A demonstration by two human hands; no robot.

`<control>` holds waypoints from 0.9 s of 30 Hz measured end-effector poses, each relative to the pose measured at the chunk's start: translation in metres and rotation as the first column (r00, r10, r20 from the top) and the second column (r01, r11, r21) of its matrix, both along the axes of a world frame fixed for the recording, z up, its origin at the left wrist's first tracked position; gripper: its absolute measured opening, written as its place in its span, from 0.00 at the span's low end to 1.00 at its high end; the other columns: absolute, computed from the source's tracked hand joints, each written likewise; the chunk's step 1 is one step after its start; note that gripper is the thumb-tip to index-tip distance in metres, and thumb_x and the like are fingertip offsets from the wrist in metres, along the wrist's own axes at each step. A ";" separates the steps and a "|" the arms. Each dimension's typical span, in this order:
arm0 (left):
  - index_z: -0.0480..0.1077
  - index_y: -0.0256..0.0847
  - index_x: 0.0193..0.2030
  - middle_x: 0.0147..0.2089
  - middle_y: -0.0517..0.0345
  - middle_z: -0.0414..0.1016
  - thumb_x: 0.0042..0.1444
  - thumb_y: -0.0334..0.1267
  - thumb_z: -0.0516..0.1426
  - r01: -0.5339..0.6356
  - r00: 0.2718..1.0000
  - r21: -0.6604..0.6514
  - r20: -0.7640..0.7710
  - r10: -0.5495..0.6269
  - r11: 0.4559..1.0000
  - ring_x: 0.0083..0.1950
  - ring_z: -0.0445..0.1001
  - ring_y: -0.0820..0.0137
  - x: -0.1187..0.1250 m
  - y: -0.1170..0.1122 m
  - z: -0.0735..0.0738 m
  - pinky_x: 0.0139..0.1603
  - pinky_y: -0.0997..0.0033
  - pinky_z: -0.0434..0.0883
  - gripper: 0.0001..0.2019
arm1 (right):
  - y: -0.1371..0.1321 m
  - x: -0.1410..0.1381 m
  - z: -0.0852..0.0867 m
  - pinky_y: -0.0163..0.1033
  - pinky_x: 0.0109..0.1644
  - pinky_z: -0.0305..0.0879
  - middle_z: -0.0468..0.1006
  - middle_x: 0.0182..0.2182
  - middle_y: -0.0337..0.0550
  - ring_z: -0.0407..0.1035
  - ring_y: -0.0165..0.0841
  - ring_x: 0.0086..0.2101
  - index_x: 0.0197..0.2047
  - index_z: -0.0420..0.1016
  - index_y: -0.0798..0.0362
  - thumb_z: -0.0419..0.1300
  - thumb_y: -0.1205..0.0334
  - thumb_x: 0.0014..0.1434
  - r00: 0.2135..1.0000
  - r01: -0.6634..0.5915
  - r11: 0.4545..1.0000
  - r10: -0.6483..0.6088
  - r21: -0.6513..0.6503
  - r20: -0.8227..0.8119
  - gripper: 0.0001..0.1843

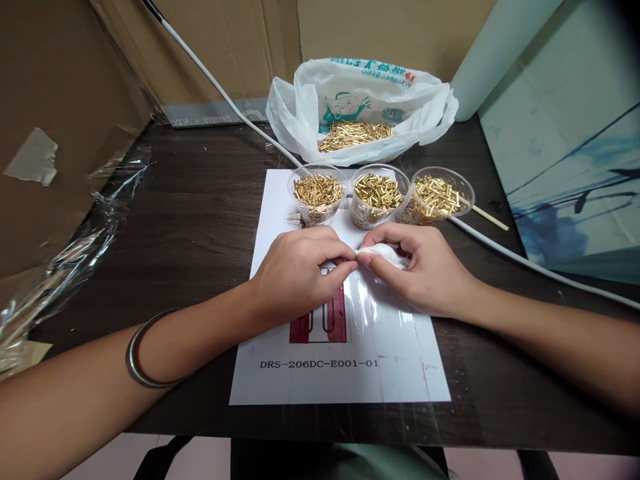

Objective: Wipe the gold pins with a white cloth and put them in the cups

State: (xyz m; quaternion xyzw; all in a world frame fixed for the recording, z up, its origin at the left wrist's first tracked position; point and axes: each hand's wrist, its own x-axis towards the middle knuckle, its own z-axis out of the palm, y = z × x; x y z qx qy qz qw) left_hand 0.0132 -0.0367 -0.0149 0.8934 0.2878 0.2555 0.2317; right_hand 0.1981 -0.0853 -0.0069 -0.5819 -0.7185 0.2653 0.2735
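My left hand [305, 267] pinches thumb and forefinger together at a tiny spot that meets my right fingertips; whatever it grips there is too small to make out. In my right hand [415, 260] is a crumpled white tissue [384, 252], its near end pressed between thumb and forefinger. Both hands hover over a white printed sheet [340, 387] with a dark red picture [327, 320] of looped shapes. Just beyond them stand three clear plastic cups of small gold metal pins: a left cup [317, 193], a middle cup [379, 193] and a right cup [437, 197].
Behind the cups, a white plastic bag [285, 113] holds a heap of gold pins [355, 135]. A thin wooden stick [490, 217] lies by the right cup. A white cable [540, 270] crosses the dark table [200, 180]. Cardboard [65, 67] walls the left side.
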 end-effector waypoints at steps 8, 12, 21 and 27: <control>0.76 0.41 0.32 0.31 0.62 0.74 0.53 0.33 0.57 0.008 1.000 -0.013 0.011 -0.008 1.000 0.32 0.70 0.76 -0.001 0.000 0.000 0.32 0.75 0.65 0.06 | 0.000 0.000 -0.001 0.33 0.34 0.58 0.74 0.30 0.35 0.66 0.27 0.31 0.36 0.72 0.51 0.55 0.56 0.56 1.000 -0.002 1.000 0.002 -0.030 -0.025 0.10; 0.76 0.42 0.33 0.31 0.63 0.74 0.53 0.34 0.57 0.007 1.000 -0.020 0.012 -0.007 1.000 0.32 0.70 0.77 -0.001 0.001 0.000 0.32 0.75 0.65 0.06 | -0.001 -0.001 -0.001 0.34 0.34 0.58 0.74 0.30 0.36 0.66 0.28 0.30 0.36 0.72 0.52 0.55 0.55 0.56 1.000 -0.007 0.999 0.006 -0.040 -0.022 0.10; 0.76 0.41 0.32 0.31 0.62 0.75 0.51 0.31 0.57 -0.007 1.000 0.000 0.005 0.007 1.000 0.32 0.71 0.76 0.000 -0.001 0.001 0.33 0.75 0.66 0.05 | 0.000 0.000 -0.002 0.34 0.35 0.59 0.75 0.31 0.38 0.67 0.29 0.31 0.37 0.71 0.52 0.54 0.56 0.57 1.000 -0.019 0.999 0.019 -0.026 0.000 0.10; 0.76 0.41 0.31 0.29 0.62 0.74 0.51 0.32 0.58 -0.026 1.000 -0.009 -0.013 0.026 1.000 0.31 0.70 0.76 0.000 0.000 0.002 0.32 0.75 0.64 0.05 | 0.000 -0.001 -0.001 0.35 0.35 0.58 0.75 0.30 0.40 0.67 0.30 0.31 0.37 0.72 0.54 0.54 0.56 0.57 1.000 -0.020 0.999 0.020 -0.038 -0.010 0.12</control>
